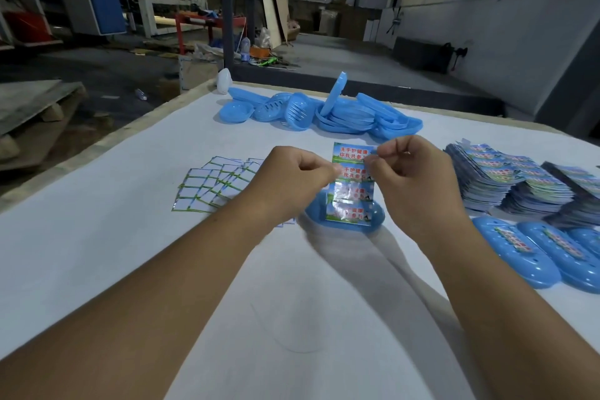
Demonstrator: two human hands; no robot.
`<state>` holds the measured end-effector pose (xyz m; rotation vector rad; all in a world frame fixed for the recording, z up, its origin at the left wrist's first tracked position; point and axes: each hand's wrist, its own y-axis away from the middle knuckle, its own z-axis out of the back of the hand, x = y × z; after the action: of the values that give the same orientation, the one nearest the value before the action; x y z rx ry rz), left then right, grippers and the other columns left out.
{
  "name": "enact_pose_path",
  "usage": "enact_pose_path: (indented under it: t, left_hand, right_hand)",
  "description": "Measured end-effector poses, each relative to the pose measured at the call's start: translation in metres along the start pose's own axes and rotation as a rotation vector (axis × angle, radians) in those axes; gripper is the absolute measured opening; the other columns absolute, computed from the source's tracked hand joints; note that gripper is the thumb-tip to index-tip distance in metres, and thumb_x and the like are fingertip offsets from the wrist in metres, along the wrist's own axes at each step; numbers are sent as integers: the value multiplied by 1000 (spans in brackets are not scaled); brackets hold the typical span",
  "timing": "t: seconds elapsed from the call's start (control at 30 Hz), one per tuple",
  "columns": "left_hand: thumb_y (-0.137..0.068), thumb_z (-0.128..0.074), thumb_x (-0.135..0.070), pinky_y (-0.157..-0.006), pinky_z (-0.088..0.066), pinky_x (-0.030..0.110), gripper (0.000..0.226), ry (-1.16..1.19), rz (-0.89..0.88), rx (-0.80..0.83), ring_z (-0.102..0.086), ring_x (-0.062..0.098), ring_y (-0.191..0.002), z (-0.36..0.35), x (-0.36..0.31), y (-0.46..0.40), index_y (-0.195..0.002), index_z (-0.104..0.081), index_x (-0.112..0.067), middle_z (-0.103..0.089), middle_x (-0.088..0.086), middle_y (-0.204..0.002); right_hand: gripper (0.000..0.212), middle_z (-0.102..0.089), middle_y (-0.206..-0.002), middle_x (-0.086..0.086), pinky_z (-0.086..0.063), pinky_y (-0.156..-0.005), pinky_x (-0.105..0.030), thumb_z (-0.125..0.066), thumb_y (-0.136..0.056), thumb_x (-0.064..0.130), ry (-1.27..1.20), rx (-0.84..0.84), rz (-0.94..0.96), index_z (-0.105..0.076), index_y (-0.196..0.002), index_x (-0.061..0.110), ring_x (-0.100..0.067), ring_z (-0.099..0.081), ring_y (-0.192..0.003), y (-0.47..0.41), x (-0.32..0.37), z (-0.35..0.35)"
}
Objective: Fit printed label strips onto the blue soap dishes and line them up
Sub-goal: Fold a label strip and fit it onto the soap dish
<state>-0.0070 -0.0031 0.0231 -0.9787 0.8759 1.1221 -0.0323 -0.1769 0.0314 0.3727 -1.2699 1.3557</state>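
Left hand was curled, thumb and forefinger pinching the left edge of a glossy printed label strip. Right hand was likewise curled, fingertips pinching the strip's upper right edge near its top panel. Both forearms were bare and reached in from the near edge of the table.

The strip was a thin, shiny sheet of four stacked panels, green and blue with red characters, held upright and slightly tilted. Its lower end overlapped a blue soap dish; contact between the two could not be confirmed. The dish was smooth moulded plastic, oval, lying on the white table.

Left of the hands: a loose fan of backing sheets, white rectangles with green borders, lying flat. Right of the hands: ragged stacks of printed strips, thin and layered. At the near right: a row of labelled dishes, oblong, side by side, each with a strip running along it. At the far side: a heap of unlabelled blue dishes, some slotted, some nested rims, one tilted on edge. The table surface was matte white with a pale wooden edge.
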Motion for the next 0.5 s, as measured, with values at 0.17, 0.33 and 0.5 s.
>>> enact_pose_path:
  t: [0.17, 0.33, 0.5]
  left_hand:
    - [-89, -69, -34, -58, -39, 20, 21, -12, -18, -154, -55, -20, -64, 6, -3, -6, -68, -73, -30, -66, -27, -66]
    - [-90, -68, -35, -55, -39, 19, 22, -61, -46, -147, -55, -17, -62, 5, -3, -5, -70, -71, -28, -67, -21, -72]
    - [-90, -67, -36, -53, -42, 15, 18, -74, -37, -145, -59, -13, -76, 6, -2, -5, -79, -74, -24, -68, -22, -73]
  right_hand:
    - [15, -70, -74, 11, -48, -54, -12, -72, -93, 21, 38, 38, -4, -59, -85, 25, 7, -65, -67, -2, -2, 0]
    - [16, -69, -77, 12, -50, -56, -12, -71, -94, 22, 58, 64, 10, -59, -84, 27, 7, -65, -73, -2, -4, -1]
    - [15, -71, -77, 10, -48, -57, -12, -72, -93, 21, 40, 69, 21, -60, -84, 25, 5, -65, -68, -2, -4, -2]
